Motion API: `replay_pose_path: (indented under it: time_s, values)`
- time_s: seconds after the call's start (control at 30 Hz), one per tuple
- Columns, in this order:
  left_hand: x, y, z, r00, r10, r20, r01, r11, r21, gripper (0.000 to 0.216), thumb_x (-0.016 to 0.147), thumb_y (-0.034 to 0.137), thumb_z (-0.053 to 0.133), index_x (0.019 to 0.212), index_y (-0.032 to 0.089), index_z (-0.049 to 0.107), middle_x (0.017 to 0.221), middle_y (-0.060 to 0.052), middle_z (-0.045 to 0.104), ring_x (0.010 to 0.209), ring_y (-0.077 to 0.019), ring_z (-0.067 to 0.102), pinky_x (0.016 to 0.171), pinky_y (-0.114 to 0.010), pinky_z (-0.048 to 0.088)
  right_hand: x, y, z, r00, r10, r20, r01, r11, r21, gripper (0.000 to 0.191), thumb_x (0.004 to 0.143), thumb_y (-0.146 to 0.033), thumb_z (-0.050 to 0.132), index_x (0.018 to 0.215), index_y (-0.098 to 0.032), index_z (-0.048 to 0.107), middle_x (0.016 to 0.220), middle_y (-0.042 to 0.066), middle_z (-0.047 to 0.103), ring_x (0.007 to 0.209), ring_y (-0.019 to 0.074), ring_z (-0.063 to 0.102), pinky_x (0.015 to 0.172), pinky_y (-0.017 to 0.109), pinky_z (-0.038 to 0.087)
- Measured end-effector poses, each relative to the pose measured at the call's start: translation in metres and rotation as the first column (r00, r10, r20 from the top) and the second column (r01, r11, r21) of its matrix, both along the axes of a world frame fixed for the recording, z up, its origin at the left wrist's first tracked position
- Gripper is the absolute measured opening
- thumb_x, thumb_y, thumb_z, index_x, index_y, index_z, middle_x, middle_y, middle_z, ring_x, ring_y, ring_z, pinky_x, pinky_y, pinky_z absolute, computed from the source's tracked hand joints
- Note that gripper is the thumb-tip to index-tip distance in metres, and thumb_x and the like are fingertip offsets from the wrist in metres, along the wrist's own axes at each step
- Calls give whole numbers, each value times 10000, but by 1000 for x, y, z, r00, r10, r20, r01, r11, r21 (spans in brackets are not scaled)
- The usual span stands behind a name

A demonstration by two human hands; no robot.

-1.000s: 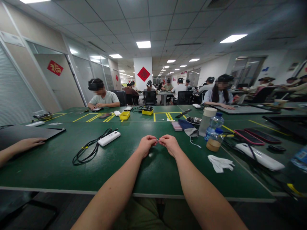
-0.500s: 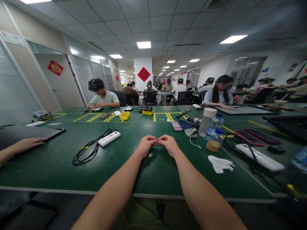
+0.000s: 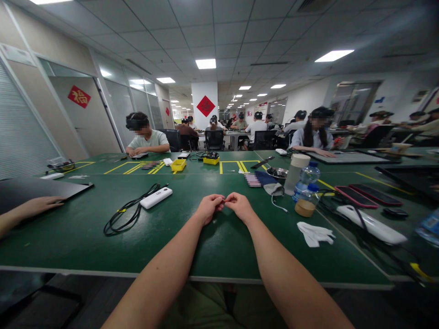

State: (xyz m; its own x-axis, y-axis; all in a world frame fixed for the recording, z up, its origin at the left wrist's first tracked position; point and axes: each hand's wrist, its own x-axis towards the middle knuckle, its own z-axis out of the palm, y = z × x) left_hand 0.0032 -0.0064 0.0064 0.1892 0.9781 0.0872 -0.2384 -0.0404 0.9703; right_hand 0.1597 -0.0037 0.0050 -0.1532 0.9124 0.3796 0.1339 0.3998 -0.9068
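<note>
My left hand [image 3: 210, 208] and my right hand [image 3: 240, 206] meet fingertip to fingertip just above the green table [image 3: 178, 246]. Both are closed in a pinch. Between the fingertips is a tiny dark and reddish piece [image 3: 224, 200], mostly covered by the fingers and too small to name. Nearest to my left hand lies a white power bank [image 3: 156, 198] with a coiled black cable [image 3: 125, 219] beside it. A dark blue pouch [image 3: 268, 179] with a grey end lies beyond my right hand.
Right of my hands stand a pale tumbler [image 3: 296, 176], plastic bottles [image 3: 307, 201] and a crumpled white tissue [image 3: 315, 234]. Phones [image 3: 356, 197] and another white power bank [image 3: 372, 225] lie farther right. Yellow trays [image 3: 178, 165] are at the back. Another person's hand [image 3: 41, 206] rests at left.
My fingertips have shifted slightly around the small piece, and less of its reddish part shows now. The things on the table have stayed in place.
</note>
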Motion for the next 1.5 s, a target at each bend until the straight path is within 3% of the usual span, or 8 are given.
replay_pose_path:
  time_s: [0.2, 0.33, 0.53, 0.67, 0.87, 1.23, 1.4, 1.5]
  values:
    - [2, 1, -2, 999, -26, -37, 29, 997, 66, 336, 718, 296, 672, 1003, 119, 675, 676, -25, 626, 524, -73, 500, 509, -191, 382, -3, 2, -3, 998, 11, 61, -10, 1000, -11, 403, 593, -239, 705, 981, -173, 621, 814, 0, 611, 564, 98, 539, 554, 234, 430]
    - [3, 2, -2, 1000, 0, -31, 2, 997, 76, 396, 708, 292, 691, 1067, 133, 641, 751, -33, 645, 527, -66, 493, 503, -184, 380, -6, -1, 0, 991, -15, 133, 8, 999, 51, 371, 621, -232, 675, 986, -170, 667, 869, 28, 618, 570, 96, 524, 569, 246, 431]
    - [1, 4, -1, 995, 1, 95, 1, 1000, -18, 356, 785, 429, 600, 912, 101, 650, 738, -60, 621, 538, -79, 516, 472, -183, 376, -3, -3, 5, 977, -98, 188, 66, 983, 170, 350, 681, -200, 582, 1015, -209, 688, 847, 18, 607, 550, 89, 477, 565, 233, 410]
    - [1, 4, 1, 992, -10, 126, 20, 997, -72, 379, 789, 469, 586, 854, 100, 643, 725, -67, 615, 530, -81, 516, 469, -188, 379, -3, 0, 2, 977, -107, 183, 77, 984, 163, 361, 674, -236, 612, 1027, -207, 684, 766, 6, 613, 586, 113, 487, 590, 240, 413]
    - [1, 2, 1, 996, -33, 84, 37, 998, -45, 381, 745, 476, 638, 836, 105, 642, 701, -45, 599, 535, -76, 510, 480, -185, 371, -4, 2, -2, 982, -84, 167, 71, 994, 86, 385, 676, -310, 641, 1042, -197, 678, 633, -13, 595, 569, 133, 518, 586, 249, 414]
    - [2, 2, 0, 994, -61, 92, 64, 998, -29, 426, 729, 525, 634, 800, 105, 627, 642, -28, 573, 519, -84, 506, 488, -204, 363, -2, -4, 4, 966, -120, 228, 93, 988, 127, 386, 699, -330, 631, 1056, -195, 687, 591, -19, 586, 546, 134, 502, 575, 256, 394]
    - [3, -1, -1, 995, -70, -77, 74, 996, 45, 299, 714, 413, 672, 720, 117, 628, 579, -2, 549, 493, -66, 470, 462, -182, 314, -3, 0, -2, 969, -76, 235, 53, 993, 104, 395, 675, -289, 653, 1063, -220, 682, 580, -34, 573, 542, 125, 499, 587, 251, 402]
    - [4, 0, -2, 996, -31, -85, 34, 999, 42, 225, 704, 339, 685, 708, 122, 624, 552, 15, 526, 460, -52, 436, 446, -171, 312, -4, 2, -6, 974, -45, 222, 33, 998, 57, 527, 668, -299, 672, 1183, -204, 612, 589, -43, 568, 531, 117, 507, 580, 247, 418]
